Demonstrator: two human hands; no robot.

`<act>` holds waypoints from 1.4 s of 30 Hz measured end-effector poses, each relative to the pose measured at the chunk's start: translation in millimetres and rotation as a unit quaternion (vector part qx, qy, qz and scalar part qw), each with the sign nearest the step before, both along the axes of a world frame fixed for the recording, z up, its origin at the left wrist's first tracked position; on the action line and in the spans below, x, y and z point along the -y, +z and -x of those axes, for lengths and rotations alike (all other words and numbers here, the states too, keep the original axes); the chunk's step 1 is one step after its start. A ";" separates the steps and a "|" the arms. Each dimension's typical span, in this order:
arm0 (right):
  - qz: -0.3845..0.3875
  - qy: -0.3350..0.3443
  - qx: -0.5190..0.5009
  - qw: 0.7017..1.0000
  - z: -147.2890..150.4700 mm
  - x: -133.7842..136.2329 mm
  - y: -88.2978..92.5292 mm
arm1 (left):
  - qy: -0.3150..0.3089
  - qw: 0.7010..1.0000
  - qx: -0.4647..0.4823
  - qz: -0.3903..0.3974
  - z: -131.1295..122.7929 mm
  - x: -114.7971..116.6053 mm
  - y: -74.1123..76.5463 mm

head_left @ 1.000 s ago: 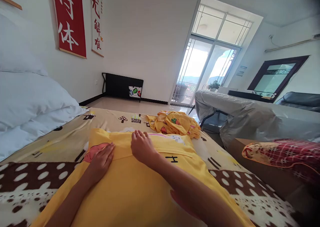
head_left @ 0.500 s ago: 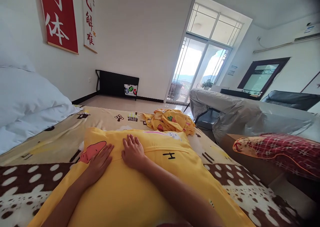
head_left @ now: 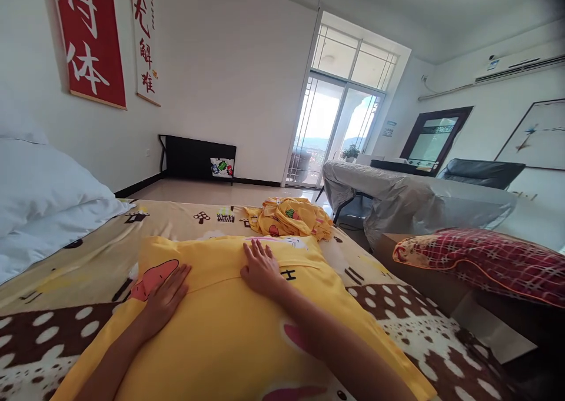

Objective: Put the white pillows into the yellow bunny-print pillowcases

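both hands flat, fingers spread: left hand (head_left: 164, 298) and right hand (head_left: 261, 267) press the yellow pillowcase (head_left: 229, 336). soft, light, limp; likely best pinched at corners.

Both forearms reach forward; left hand (head_left: 165, 295) and right hand (head_left: 261, 267) lie flat, palms down, fingers spread.

Red banner (head_left: 90, 42) reads 体; pillowcase (head_left: 220, 330) shows H.
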State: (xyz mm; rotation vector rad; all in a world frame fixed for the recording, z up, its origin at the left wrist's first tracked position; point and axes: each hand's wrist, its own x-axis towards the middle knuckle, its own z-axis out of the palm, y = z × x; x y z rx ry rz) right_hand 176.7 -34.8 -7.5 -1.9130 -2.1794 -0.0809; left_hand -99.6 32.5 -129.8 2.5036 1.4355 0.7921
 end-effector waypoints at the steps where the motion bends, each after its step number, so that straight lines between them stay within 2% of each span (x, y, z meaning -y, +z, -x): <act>1: 0.001 -0.005 -0.001 1.000 -4.8 1.5 0.6 | 0.005 1.000 0.003 0.000 -0.1 -0.5 -0.1; 8: 0.036 -0.034 0.001 0.999 -39.6 11.9 0.8 | 0.014 1.000 0.025 -0.007 0.3 -2.3 -2.0; 14: 0.034 -0.037 -0.011 0.999 -65.3 15.4 -7.5 | 0.000 0.999 0.039 -0.024 4.6 -11.0 -16.0; 18: 0.039 -0.062 -0.013 0.997 -84.4 18.0 -13.4 | -0.006 0.999 0.028 -0.043 6.7 -16.9 -23.1; 24: 0.054 -0.116 -0.016 0.992 -115.5 25.1 -26.8 | 0.004 0.999 0.021 -0.025 4.7 -10.3 -12.6; 27: 0.061 -0.138 -0.016 0.988 -129.0 27.2 -34.0 | -0.014 1.000 0.018 -0.019 4.5 -7.5 -7.5; 32: 0.077 -0.178 -0.013 0.981 -154.8 29.0 -46.7 | -0.028 0.999 0.010 -0.045 6.3 -7.3 -8.5; 37: 0.100 -0.248 -0.019 0.963 -186.2 32.2 -63.8 | -0.033 0.999 0.001 -0.031 7.6 -4.0 -6.1; 42: 0.107 -0.282 -0.043 0.953 -209.6 36.1 -78.7 | -0.038 0.998 0.006 -0.050 8.4 -8.0 -7.1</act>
